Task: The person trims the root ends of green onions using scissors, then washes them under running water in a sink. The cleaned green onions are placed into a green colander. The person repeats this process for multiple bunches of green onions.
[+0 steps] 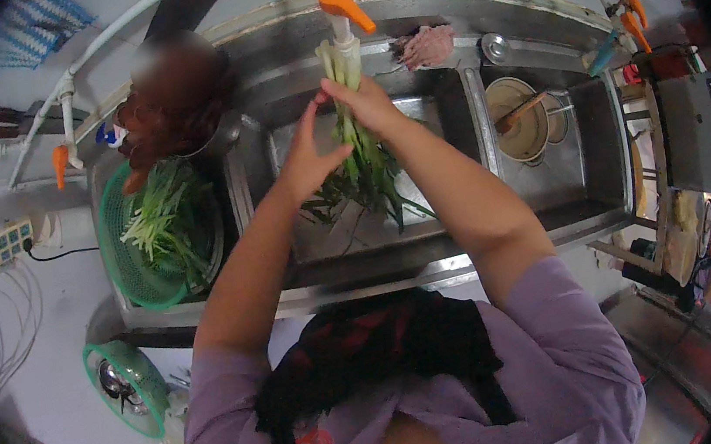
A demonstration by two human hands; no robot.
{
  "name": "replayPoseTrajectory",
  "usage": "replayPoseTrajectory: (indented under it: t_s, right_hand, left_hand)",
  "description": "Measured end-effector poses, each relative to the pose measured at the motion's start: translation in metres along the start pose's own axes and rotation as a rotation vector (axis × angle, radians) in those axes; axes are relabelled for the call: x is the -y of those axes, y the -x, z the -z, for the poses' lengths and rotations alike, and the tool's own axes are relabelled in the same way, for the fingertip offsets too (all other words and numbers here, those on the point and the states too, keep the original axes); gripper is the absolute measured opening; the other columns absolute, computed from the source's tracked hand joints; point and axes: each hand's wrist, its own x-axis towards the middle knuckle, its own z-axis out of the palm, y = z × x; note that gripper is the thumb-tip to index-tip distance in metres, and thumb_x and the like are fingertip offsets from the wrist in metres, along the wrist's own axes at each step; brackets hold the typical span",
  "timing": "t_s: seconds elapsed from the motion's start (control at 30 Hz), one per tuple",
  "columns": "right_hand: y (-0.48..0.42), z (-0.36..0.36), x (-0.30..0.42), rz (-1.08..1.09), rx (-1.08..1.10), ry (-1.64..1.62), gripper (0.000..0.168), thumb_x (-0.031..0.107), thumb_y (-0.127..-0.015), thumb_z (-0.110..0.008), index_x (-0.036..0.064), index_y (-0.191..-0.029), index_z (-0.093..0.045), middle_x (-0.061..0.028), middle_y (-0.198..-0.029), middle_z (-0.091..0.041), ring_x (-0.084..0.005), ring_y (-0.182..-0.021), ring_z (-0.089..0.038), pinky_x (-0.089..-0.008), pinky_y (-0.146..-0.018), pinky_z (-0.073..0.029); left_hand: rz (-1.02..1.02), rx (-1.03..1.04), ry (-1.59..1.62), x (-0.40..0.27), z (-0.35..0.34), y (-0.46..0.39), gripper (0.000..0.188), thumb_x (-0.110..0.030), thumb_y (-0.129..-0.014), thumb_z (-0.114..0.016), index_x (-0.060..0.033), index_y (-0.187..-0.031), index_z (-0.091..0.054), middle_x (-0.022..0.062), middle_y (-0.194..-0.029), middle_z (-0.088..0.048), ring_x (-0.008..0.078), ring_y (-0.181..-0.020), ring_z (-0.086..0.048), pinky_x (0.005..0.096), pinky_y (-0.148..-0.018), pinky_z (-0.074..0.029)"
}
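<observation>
A bunch of green onions (352, 133) hangs over the middle basin, white ends up beside the tap spout and green leaves spreading downward. My right hand (370, 105) grips it near the white ends. To the left of the stalks is my left hand (312, 154), thumb and fingers spread, with the thumb tip at the leaves. Whether that thumb touches them I cannot tell. Above the bunch, the white tap pipe carries an orange lever handle (340, 1). Below, loose dark green leaves reach across the floor of the stainless steel sink (331, 241).
At left, a green plastic basket (114, 249) holds more green onions (162, 224). Behind it sits a partly blurred reddish-brown heap (164, 128). A pink cloth (429, 46) lies on the back ledge. The right basin contains a pot (514, 144) with a wooden-handled tool (524, 111).
</observation>
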Motion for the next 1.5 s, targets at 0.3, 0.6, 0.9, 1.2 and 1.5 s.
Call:
replayPoseTrajectory:
  t_s: [0.3,0.6,0.9,1.2,1.5]
  right_hand:
    - [-0.009,0.024,0.03,-0.096,0.132,0.236,0.051,0.039,-0.087,-0.055,0.003,-0.122,-0.046,-0.0095,-0.106,-0.057,-0.0174,-0.097,-0.056,-0.0288,-0.076,-0.046]
    - [-0.034,0.0,0.058,-0.084,0.04,0.258,0.045,0.044,-0.084,-0.058,0.006,-0.107,-0.052,-0.0083,-0.092,-0.059,-0.0151,-0.077,-0.062,-0.0267,-0.064,-0.048]
    - [-0.034,0.009,0.034,0.052,-0.04,0.578,0.056,0.045,-0.086,-0.05,0.006,-0.125,-0.043,-0.0174,-0.106,-0.057,-0.0297,-0.1,-0.056,-0.0356,-0.088,-0.042]
    - [-0.008,0.048,-0.003,0.132,0.091,0.942,0.071,0.031,-0.072,-0.067,0.015,-0.131,-0.031,-0.0209,-0.113,-0.054,-0.0399,-0.102,-0.053,-0.0452,-0.087,-0.043]
    - [-0.013,0.047,0.005,0.132,0.24,0.601,0.054,0.04,-0.077,-0.065,0.003,-0.115,-0.052,-0.0111,-0.104,-0.059,-0.021,-0.096,-0.054,-0.0329,-0.087,-0.041]
  left_hand:
    - [0.34,0.243,0.509,0.018,-0.031,-0.067,0.039,-0.017,-0.077,-0.067,-0.0014,-0.11,-0.052,0.0056,-0.098,-0.06,0.0165,-0.093,-0.056,0.0307,-0.083,-0.043]
    - [0.34,0.234,0.65,-0.007,-0.034,-0.067,0.037,-0.012,-0.076,-0.064,-0.0014,-0.11,-0.053,0.0055,-0.099,-0.059,0.0189,-0.092,-0.056,0.0326,-0.082,-0.042]
    - [0.537,-0.364,0.717,-0.017,-0.039,-0.106,0.024,-0.009,-0.083,-0.054,-0.0006,-0.105,-0.051,0.0082,-0.093,-0.057,0.0212,-0.081,-0.057,0.0368,-0.069,-0.047]
    - [0.395,-0.46,1.316,-0.025,-0.027,-0.126,0.024,-0.016,-0.085,-0.058,-0.0031,-0.104,-0.05,0.0093,-0.093,-0.056,0.0224,-0.086,-0.056,0.0378,-0.076,-0.047]
    - [0.094,0.111,1.21,-0.017,-0.009,-0.113,0.031,-0.022,-0.09,-0.05,-0.0026,-0.114,-0.047,0.0145,-0.111,-0.054,0.0275,-0.111,-0.049,0.0427,-0.094,-0.041]
